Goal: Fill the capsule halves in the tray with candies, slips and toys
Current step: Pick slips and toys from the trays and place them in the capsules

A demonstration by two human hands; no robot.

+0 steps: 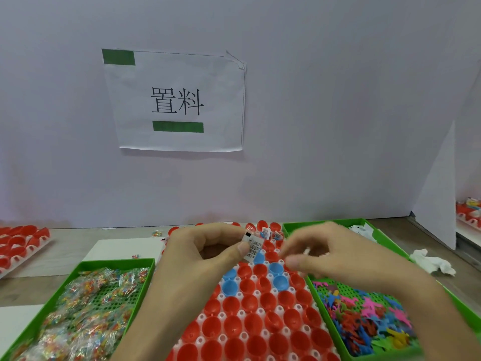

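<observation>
A white tray [243, 334] in front of me holds many red capsule halves [268, 300] and a few blue capsule halves [279, 281]. My left hand [203, 254] hovers over the tray's far part and pinches a small stack of white printed slips [253, 247] between thumb and fingers. My right hand [328, 254] is blurred beside it, fingers curled, with something small and white at its fingertips [307, 250]. Far capsule halves [265, 233] hold slips. The candy bin [86, 306] lies to the left, the toy bin [364, 316] to the right.
A green bin [361, 230] with white slips sits behind my right hand. Another tray of red halves [20, 243] lies at far left. A crumpled white tissue [432, 261] lies at right. A wall with a paper sign [177, 100] stands close behind the table.
</observation>
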